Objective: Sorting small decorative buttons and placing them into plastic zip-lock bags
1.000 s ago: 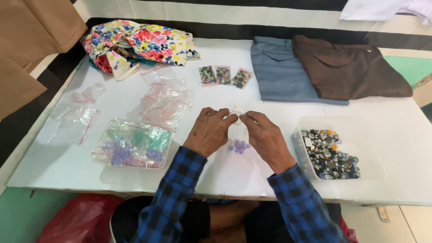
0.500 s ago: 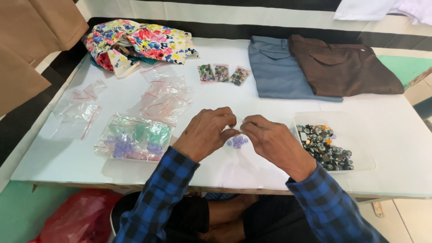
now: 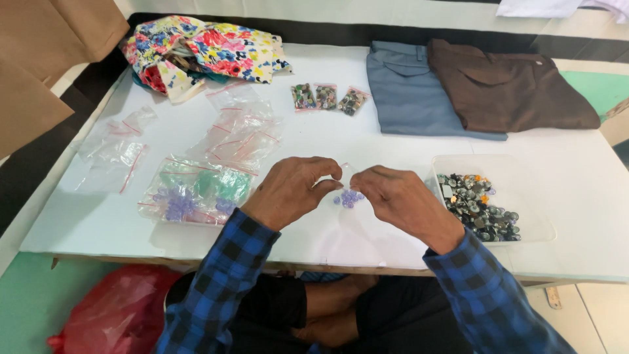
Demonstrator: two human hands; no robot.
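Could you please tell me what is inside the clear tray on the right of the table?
The tray holds a heap of mostly dark, mixed buttons. Whatever lies beneath that heap is covered.

Button tray (image 3: 532,226) R of hands (image 3: 347,196).

Glossy clear plastic bags (image 3: 239,134), matt white table (image 3: 393,141), soft folded cloth trousers (image 3: 511,85).
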